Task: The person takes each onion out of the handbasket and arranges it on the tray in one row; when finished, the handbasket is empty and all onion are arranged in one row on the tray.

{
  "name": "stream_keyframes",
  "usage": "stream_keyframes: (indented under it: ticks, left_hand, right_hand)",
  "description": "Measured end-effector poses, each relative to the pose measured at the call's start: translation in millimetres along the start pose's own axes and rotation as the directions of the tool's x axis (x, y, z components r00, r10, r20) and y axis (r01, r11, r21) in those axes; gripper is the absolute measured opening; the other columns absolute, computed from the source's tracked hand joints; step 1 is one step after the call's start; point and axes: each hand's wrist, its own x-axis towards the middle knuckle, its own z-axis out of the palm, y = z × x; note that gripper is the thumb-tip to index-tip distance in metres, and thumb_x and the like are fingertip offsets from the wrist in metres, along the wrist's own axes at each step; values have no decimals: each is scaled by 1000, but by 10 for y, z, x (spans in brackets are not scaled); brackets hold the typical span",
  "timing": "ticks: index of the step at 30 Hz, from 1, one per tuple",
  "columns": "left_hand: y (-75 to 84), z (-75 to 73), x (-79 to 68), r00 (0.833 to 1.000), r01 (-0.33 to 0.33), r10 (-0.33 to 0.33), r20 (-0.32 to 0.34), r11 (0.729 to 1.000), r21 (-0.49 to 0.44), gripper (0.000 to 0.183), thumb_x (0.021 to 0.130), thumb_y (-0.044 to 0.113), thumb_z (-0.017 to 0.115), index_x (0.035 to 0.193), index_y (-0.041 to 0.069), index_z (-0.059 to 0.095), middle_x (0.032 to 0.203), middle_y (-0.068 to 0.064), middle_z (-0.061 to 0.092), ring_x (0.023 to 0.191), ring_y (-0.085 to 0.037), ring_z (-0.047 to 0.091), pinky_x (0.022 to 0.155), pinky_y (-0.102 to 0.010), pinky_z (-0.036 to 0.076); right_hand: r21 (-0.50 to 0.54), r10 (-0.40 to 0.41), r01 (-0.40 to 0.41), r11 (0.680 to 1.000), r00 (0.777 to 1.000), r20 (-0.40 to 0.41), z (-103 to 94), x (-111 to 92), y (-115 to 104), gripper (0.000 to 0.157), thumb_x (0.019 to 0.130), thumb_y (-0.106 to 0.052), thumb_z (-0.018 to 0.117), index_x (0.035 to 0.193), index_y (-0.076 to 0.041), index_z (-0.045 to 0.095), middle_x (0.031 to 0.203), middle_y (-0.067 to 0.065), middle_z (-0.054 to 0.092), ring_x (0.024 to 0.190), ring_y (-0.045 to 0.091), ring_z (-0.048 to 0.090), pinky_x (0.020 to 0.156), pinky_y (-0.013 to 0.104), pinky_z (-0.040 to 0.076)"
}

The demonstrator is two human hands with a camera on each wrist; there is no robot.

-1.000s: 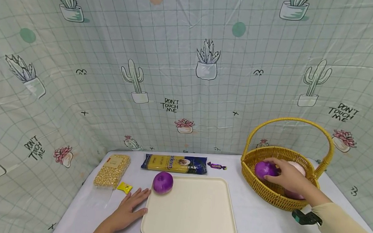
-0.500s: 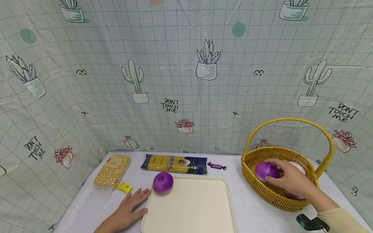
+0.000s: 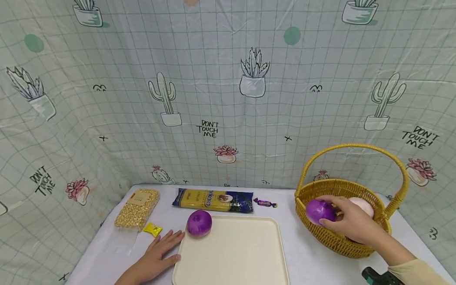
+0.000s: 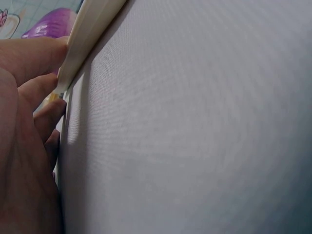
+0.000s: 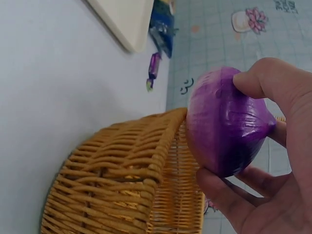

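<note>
My right hand [image 3: 350, 219] grips a purple onion [image 3: 319, 211] between thumb and fingers, at the left rim of a yellow wicker basket [image 3: 335, 245]. In the right wrist view the onion [image 5: 226, 122] shows level with the basket's edge [image 5: 165, 131]. Behind the hand, a pale pinkish round item [image 3: 362, 206] sits inside the basket, partly hidden. My left hand [image 3: 156, 256] lies with fingers spread, its fingertips touching the left edge of a cream tray [image 3: 232, 265]. Another purple onion [image 3: 199, 223] rests in the tray's far left corner.
Behind the tray lies a yellow and blue pasta packet [image 3: 214, 201], with a purple-wrapped candy [image 3: 265, 203] to its right. At the left are a bag of corn kernels [image 3: 137, 209] and a yellow-wrapped candy [image 3: 152, 229]. The basket's tall handle [image 3: 353, 146] arches over it.
My right hand has lifted the onion from inside the basket and shifted it slightly left toward the rim. My left hand and the tray have stayed still.
</note>
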Motion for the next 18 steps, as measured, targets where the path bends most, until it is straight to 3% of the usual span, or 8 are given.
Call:
stream_keyframes:
  ticks: [9,15,18]
  left_hand:
    - [18,4,2,1000,-7,7,-2,1000,10,62,101,39,60,154,10,45,161,-15,37,152,-47,16,120,-66,-7]
    - [28,2,-3,1000,-4,4,-8,1000,3,62,101,38,61,154,9,45,161,-15,37,152,-47,16,120,-66,-7]
    - [31,-1,-7,1000,-1,1,-9,1000,2,63,101,38,61,154,9,45,161,-15,37,152,-46,16,120,-66,-7]
  right_hand:
    - [-2,-87,87,996,996,-5,115,-1,-131,57,86,-34,84,134,-14,61,124,11,65,109,30,64,82,40,60]
    - [5,-112,112,994,994,-5,261,18,-198,56,85,-35,84,133,-18,62,124,9,64,108,25,63,81,34,60]
    - [-13,-119,119,993,993,-9,345,33,-224,55,85,-36,84,133,-21,62,127,10,63,109,24,62,83,37,59]
